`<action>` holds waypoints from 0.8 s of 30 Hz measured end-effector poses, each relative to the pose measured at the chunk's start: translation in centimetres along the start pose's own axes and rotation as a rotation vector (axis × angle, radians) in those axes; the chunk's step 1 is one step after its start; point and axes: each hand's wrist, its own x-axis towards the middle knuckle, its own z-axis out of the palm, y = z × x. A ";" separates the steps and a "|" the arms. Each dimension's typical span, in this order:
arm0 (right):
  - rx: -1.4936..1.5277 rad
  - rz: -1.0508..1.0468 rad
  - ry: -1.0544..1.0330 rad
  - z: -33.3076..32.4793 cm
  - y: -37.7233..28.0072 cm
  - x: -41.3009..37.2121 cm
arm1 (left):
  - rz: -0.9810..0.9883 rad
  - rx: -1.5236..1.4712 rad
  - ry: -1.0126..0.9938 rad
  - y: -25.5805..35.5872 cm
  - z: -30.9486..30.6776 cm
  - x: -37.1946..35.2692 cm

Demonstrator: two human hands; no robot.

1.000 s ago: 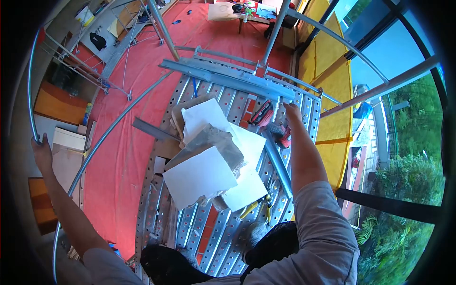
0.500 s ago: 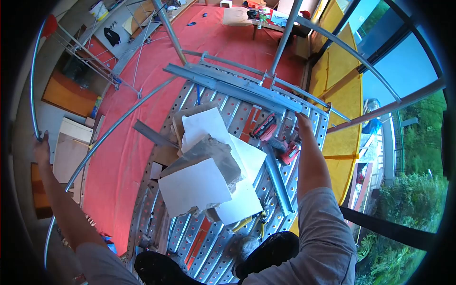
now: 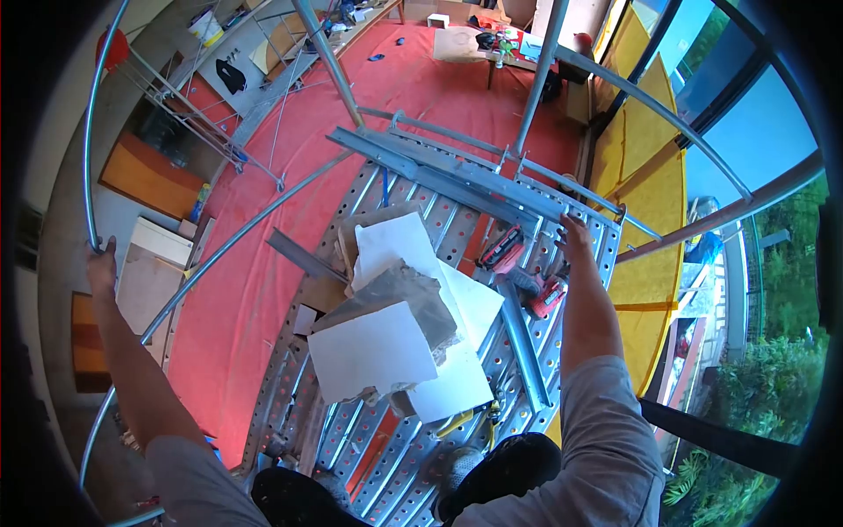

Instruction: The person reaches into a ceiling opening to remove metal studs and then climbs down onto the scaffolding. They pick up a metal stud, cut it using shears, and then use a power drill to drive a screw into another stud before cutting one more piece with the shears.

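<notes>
My left hand [image 3: 102,266] is wrapped round a curved metal tube [image 3: 90,167] of the scaffold frame. On the right, my right hand [image 3: 574,235] has its fingers spread just below the end of a long grey metal channel [image 3: 457,178], which lies across the far edge of the perforated platform [image 3: 351,457]. Left of that hand a red cordless drill [image 3: 549,299] and a second red power tool [image 3: 502,249] lie on the deck. Broken white boards [image 3: 373,351] are piled in the middle, with a grey piece [image 3: 399,294] between them.
A shorter metal channel [image 3: 527,351] lies beside the board pile, near yellow-handled pliers [image 3: 494,417]. My shoes [image 3: 500,479] stand at the near end. Red sheeting [image 3: 228,325] covers the floor below. Yellow sheeting [image 3: 645,263] hangs along the right. A cluttered table [image 3: 527,61] stands far back.
My right hand has come off the channel's end slightly, its fingers spreading. The left hand keeps its hold on the tube. The whole view has shifted a little.
</notes>
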 end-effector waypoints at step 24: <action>-0.145 -0.035 0.268 6.7 -1.3 -6.2 | 0.043 0.002 -0.037 2.8 -1.2 -2.1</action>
